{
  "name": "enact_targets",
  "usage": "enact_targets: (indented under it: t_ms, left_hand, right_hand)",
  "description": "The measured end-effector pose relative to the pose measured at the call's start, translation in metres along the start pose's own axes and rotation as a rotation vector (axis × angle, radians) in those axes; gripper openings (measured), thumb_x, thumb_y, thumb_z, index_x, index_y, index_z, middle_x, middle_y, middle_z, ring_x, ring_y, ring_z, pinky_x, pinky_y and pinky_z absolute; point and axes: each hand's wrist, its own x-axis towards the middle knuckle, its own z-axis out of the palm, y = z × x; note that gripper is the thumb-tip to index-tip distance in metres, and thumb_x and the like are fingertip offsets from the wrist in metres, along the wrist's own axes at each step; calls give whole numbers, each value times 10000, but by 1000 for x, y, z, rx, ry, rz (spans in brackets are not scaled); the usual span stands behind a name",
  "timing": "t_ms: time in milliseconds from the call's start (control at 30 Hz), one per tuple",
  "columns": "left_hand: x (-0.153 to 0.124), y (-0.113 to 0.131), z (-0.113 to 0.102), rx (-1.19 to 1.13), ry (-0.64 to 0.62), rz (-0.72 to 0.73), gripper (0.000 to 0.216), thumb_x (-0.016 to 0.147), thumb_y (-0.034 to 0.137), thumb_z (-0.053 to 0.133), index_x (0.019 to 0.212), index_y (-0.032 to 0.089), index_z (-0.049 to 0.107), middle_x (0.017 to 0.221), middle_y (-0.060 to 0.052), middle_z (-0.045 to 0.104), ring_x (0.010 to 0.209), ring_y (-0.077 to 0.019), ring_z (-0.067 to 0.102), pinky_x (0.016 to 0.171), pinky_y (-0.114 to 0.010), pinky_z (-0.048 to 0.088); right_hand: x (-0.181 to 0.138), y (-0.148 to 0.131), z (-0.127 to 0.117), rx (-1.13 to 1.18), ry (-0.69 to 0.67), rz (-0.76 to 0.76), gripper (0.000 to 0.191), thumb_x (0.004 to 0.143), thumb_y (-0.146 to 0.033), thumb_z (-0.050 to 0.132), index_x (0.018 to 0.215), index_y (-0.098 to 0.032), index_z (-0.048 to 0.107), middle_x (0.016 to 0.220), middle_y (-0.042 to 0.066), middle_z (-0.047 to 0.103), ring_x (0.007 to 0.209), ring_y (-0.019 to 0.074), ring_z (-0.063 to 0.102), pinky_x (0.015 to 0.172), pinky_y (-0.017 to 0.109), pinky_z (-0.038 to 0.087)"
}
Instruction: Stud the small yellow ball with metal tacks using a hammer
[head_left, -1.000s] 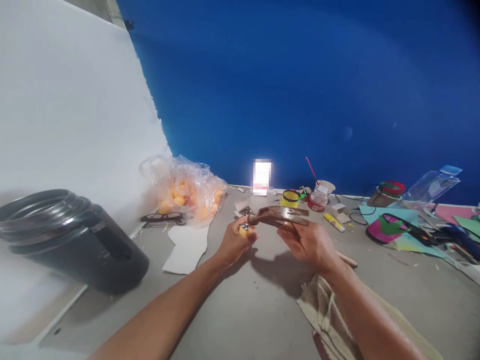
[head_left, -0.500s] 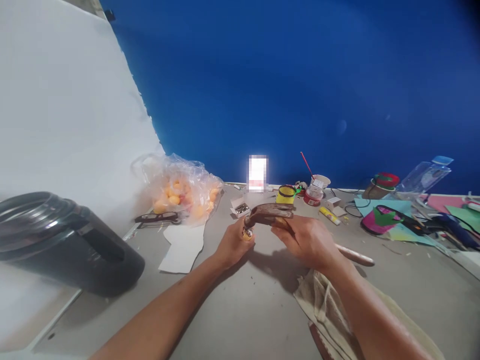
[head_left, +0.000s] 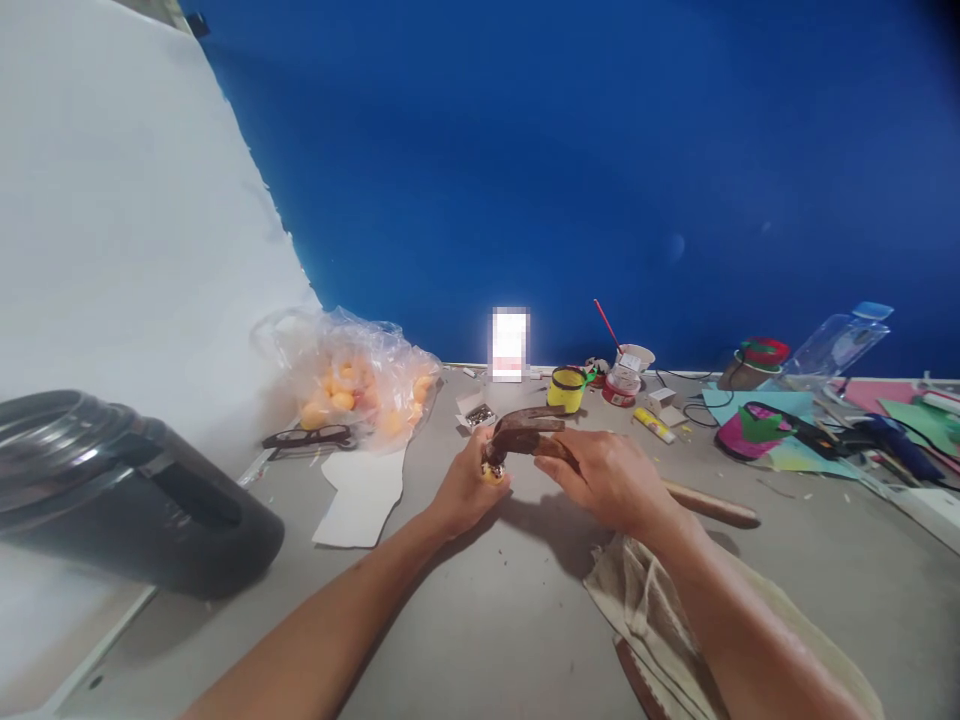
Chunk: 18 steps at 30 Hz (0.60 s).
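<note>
On the grey worktop (head_left: 465,620), a dark jar (head_left: 127,500) lies on its side at 9 o'clock. Centre, the right hand (head_left: 611,480) has its grip closed around a rusty hammer (head_left: 529,435); at the hammer's 8 o'clock the left hand (head_left: 465,490) pinches a small yellow piece (head_left: 492,472) under the hammer's head.

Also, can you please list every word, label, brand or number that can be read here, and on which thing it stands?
None can be read.
White card by the blue wall: pixelated, unreadable.
Small red-and-white tub: label too small and blurred.
Yellow tube: print too blurred.
Hammer in the right hand and small yellow piece in the left hand: no writing visible.
</note>
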Motion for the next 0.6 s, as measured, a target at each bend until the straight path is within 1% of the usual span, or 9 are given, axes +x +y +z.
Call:
enact_targets:
  t_ms: [100, 200, 300, 400, 500, 600]
  left_hand:
    - [0, 3, 0, -54, 16, -7, 457, 712, 164, 685, 1150, 207, 563, 926, -4, 634, 799, -168, 579, 755, -296, 458]
    - [-1, 4, -1, -185, -36, -55, 497, 719, 201, 717, 1187, 198, 550, 835, 31, 600, 725, -139, 557, 690, -271, 459]
    - [-1, 6, -2, -298, -46, -75, 554, 712, 240, 772, 1211, 189, 536, 783, 46, 595, 660, -114, 543, 629, -246, 448]
    - [-2, 8, -2, -405, -58, -126, 581, 705, 279, 818, 1199, 196, 523, 730, 63, 587, 542, -80, 495, 525, -219, 406]
    - [-2, 11, -1, -580, -110, -192, 614, 692, 325, 852, 1188, 211, 508, 713, 78, 568, 437, -52, 438, 419, -198, 330]
    - [-3, 15, 0, -700, -119, -197, 625, 671, 326, 879, 1156, 221, 498, 719, 88, 556, 405, -42, 423, 386, -193, 301]
  right_hand:
    - [0, 1, -1, 45, 23, 9, 303, 984, -447, 482, 845, -213, 613, 763, 57, 705, 673, 192, 599, 599, 303, 238]
    - [-1, 2, -4, 48, -13, 23, 310, 986, -446, 474, 837, -209, 607, 748, 52, 693, 666, 190, 587, 602, 301, 237]
    - [-1, 3, -7, 113, 7, 17, 324, 987, -447, 464, 806, -209, 589, 729, 40, 670, 642, 173, 544, 609, 293, 259]
    - [-1, 4, -8, 181, 35, 2, 342, 991, -448, 441, 785, -210, 574, 714, 35, 648, 626, 163, 511, 613, 290, 277]
    - [-2, 4, -5, 170, 27, -2, 320, 967, -457, 483, 785, -213, 583, 710, 28, 654, 627, 164, 509, 606, 290, 265]
    - [-3, 3, -3, 198, 74, -25, 332, 966, -469, 476, 786, -212, 581, 702, 24, 647, 609, 156, 501, 601, 289, 267]
